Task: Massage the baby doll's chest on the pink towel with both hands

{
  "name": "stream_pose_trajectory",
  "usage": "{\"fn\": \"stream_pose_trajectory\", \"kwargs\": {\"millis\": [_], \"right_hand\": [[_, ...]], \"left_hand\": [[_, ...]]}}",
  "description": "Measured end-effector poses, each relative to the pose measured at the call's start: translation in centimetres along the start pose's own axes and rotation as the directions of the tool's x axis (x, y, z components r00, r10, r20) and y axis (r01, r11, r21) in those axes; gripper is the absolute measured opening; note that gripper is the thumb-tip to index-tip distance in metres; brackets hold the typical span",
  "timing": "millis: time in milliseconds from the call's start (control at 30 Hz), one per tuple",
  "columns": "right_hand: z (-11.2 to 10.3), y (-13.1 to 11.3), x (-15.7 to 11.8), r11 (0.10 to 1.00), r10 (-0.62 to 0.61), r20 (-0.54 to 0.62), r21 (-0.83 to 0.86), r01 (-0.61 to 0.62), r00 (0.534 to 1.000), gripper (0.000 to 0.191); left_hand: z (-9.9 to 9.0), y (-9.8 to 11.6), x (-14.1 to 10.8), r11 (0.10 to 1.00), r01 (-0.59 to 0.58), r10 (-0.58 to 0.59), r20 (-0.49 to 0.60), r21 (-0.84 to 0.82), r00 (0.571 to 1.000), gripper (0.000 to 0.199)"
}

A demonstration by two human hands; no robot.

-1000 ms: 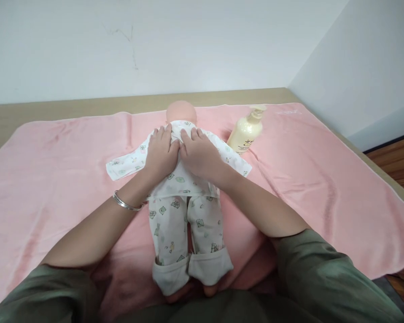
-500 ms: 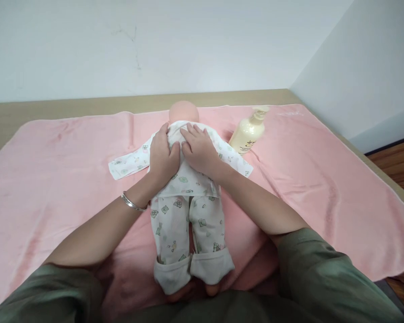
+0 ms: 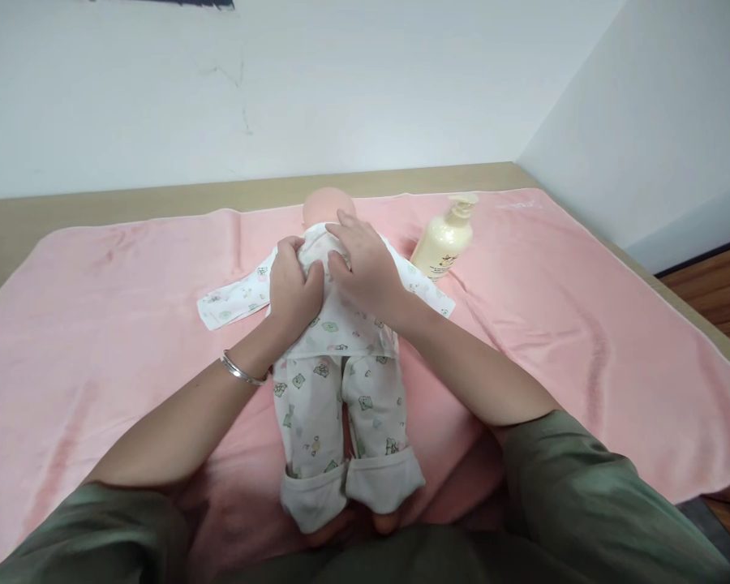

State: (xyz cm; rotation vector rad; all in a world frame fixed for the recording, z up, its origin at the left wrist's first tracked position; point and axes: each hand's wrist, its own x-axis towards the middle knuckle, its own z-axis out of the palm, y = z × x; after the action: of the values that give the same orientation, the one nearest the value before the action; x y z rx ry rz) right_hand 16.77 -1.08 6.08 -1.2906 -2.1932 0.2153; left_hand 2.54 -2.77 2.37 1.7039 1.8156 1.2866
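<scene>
A baby doll (image 3: 329, 206) lies back up with its head away from me. It wears a white printed top (image 3: 334, 328) and white printed trousers (image 3: 313, 414) with turned-up cuffs. My left hand (image 3: 295, 288) rests on the left side of the upper back, its thumb apart from the fingers, which curve over the shoulder. On the right side, my right hand (image 3: 368, 268) is over the upper back and shoulder, fingers spread, fingertips near the base of the head. The sleeves stretch out to both sides.
The doll lies on a pink blanket (image 3: 553, 324) spread over a wooden surface (image 3: 158, 203). A cream pump bottle (image 3: 444, 239) leans to the right of the doll, close to its right sleeve. White walls rise behind and at the right.
My right hand has lifted slightly and shifted up toward the doll's head. My left hand stays at nearly the same place, its fingers more bent. The view has tilted a little.
</scene>
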Motion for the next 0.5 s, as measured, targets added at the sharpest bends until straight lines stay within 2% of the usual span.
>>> {"fn": "stream_pose_trajectory", "kwargs": {"millis": [100, 233, 400, 500], "right_hand": [[0.4, 0.2, -0.2, 1.000, 0.009, -0.069, -0.017, -0.010, 0.998, 0.053], [1.2, 0.4, -0.2, 0.999, -0.027, 0.031, -0.037, 0.028, 0.999, 0.047], [0.0, -0.2, -0.1, 0.999, -0.012, -0.036, -0.034, 0.011, 0.999, 0.056], [0.2, -0.2, -0.4, 0.998, -0.025, 0.011, -0.054, 0.026, 1.000, 0.057]], "left_hand": [[0.0, -0.1, 0.0, 1.000, -0.006, 0.006, 0.004, 0.007, 1.000, 0.043], [0.0, -0.2, 0.0, 0.998, -0.038, 0.040, -0.026, 0.048, 0.999, 0.038], [0.1, -0.3, -0.1, 0.998, -0.053, 0.054, -0.025, 0.025, 0.998, 0.036], [0.0, -0.1, -0.1, 0.998, -0.055, 0.056, -0.032, 0.032, 0.998, 0.037]]}}
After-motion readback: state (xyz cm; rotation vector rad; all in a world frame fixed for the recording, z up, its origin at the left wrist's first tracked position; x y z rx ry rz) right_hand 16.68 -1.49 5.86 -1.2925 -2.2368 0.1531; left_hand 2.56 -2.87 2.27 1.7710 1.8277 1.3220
